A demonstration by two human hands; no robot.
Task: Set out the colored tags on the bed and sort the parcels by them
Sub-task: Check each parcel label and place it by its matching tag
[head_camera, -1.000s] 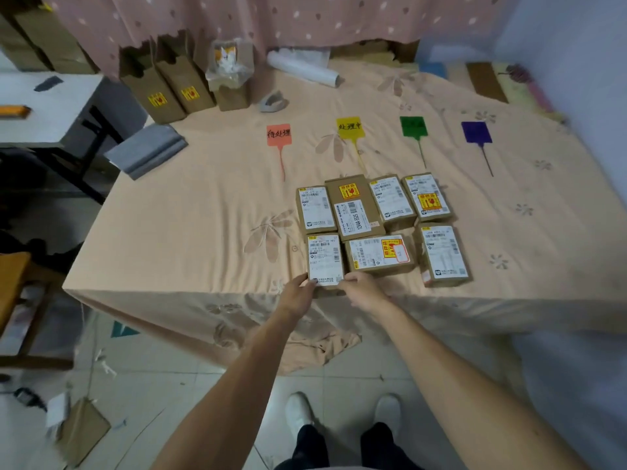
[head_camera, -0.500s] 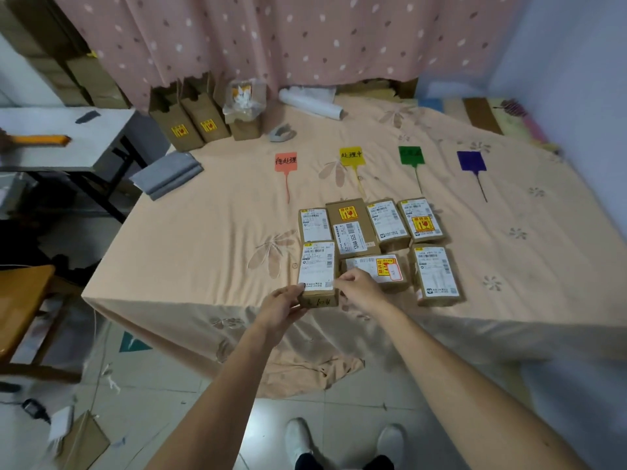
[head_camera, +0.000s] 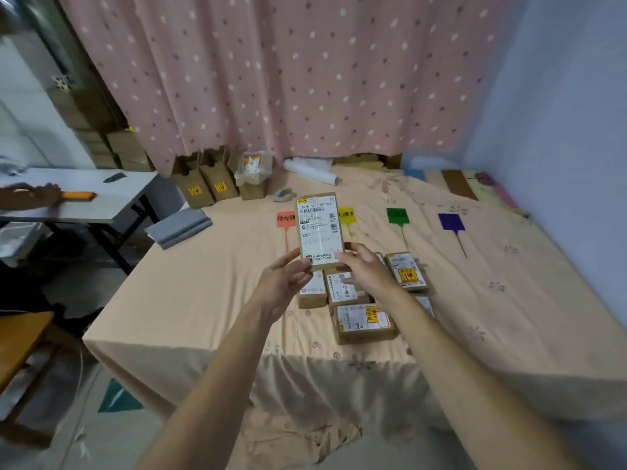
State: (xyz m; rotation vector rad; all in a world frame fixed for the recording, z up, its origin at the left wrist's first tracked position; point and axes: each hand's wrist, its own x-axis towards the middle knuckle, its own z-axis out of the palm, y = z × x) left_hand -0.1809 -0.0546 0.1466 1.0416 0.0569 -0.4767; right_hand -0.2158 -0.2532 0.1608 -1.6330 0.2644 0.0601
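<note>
I hold a brown parcel [head_camera: 319,228] with a white shipping label upright above the bed [head_camera: 203,293], label towards me. My left hand [head_camera: 283,283] grips its lower left corner and my right hand [head_camera: 364,271] its lower right. Behind it four tags lie in a row on the sheet: red [head_camera: 285,219], yellow [head_camera: 347,216] partly hidden by the parcel, green [head_camera: 397,217] and purple [head_camera: 451,222]. Several more labelled parcels [head_camera: 363,322] lie on the bed under my hands, some hidden by my right arm.
Open cardboard boxes [head_camera: 207,184] stand at the bed's far left by the pink curtain. A grey folded cloth [head_camera: 178,227], a tape dispenser [head_camera: 284,195] and a white roll [head_camera: 310,170] lie nearby. A white table [head_camera: 84,195] with another person's hand [head_camera: 37,195] is on the left.
Both hands lifted the front-left parcel off the bed and raised it upright in front of the tags. The camera tilted upward.
</note>
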